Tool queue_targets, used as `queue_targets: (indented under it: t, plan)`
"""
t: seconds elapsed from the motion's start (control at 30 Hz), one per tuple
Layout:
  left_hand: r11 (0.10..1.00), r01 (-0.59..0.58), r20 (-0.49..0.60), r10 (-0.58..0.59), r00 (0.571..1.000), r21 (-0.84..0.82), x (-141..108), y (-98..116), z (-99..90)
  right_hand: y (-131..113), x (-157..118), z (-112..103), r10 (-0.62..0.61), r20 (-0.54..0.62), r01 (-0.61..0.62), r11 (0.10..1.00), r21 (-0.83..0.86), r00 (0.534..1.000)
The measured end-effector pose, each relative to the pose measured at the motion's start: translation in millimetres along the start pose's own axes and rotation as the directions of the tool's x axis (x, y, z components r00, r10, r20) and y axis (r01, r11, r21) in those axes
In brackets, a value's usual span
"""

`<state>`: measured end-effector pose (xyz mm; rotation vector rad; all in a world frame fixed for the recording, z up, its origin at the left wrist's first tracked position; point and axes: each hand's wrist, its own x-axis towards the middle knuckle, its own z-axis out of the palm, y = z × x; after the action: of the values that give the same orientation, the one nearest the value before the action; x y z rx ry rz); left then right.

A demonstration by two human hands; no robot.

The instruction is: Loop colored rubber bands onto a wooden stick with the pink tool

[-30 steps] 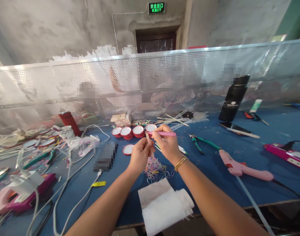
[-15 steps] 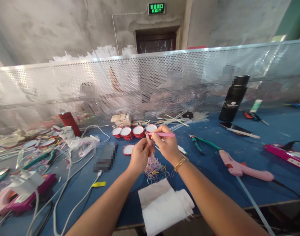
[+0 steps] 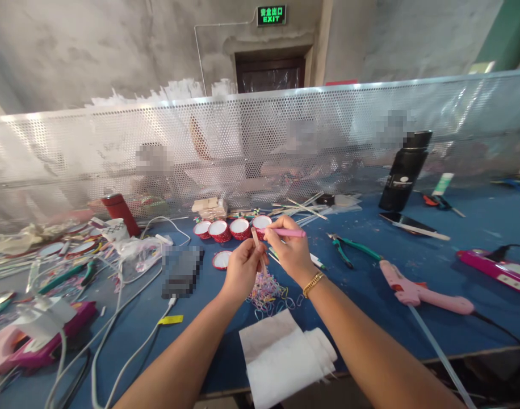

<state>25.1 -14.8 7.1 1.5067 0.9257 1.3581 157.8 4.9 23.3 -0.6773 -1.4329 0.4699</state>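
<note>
My left hand (image 3: pixel 243 266) is closed on a flat wooden craft stick (image 3: pixel 255 237), which stands nearly upright between thumb and fingers. Pinched in my right hand (image 3: pixel 290 253) is a pink pen (image 3: pixel 289 233), lying almost level with its point toward the top of the stick. Whether the point touches the wood I cannot tell. Below both hands lies a heap of small pastel rubber bands (image 3: pixel 266 294). Several red-rimmed round pieces with white tops (image 3: pixel 239 228) sit just beyond the hands, and a single one (image 3: pixel 221 260) lies beside my left hand.
Folded white cloth (image 3: pixel 285 360) overhangs the front edge. To the right are green-handled pliers (image 3: pixel 343 250), a pink glue gun (image 3: pixel 422 289) and a black bottle (image 3: pixel 407 170). Cables, a phone (image 3: pixel 182 271) and a power strip (image 3: pixel 64 335) occupy the left. A perforated metal screen (image 3: pixel 226 170) stands behind.
The pink pen and my right hand have shifted very slightly to the right. My left hand keeps the craft stick in nearly the same place.
</note>
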Motion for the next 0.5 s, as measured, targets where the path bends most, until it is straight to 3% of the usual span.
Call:
queue_targets:
  t: [0.5]
  plan:
    - [1.000, 0.003, 0.003, -0.003, 1.000, -0.015, 0.2, -0.6, 0.2, -1.1, -0.6, 1.3, -0.023, 0.007, 0.023, 1.000, -0.005, 1.000]
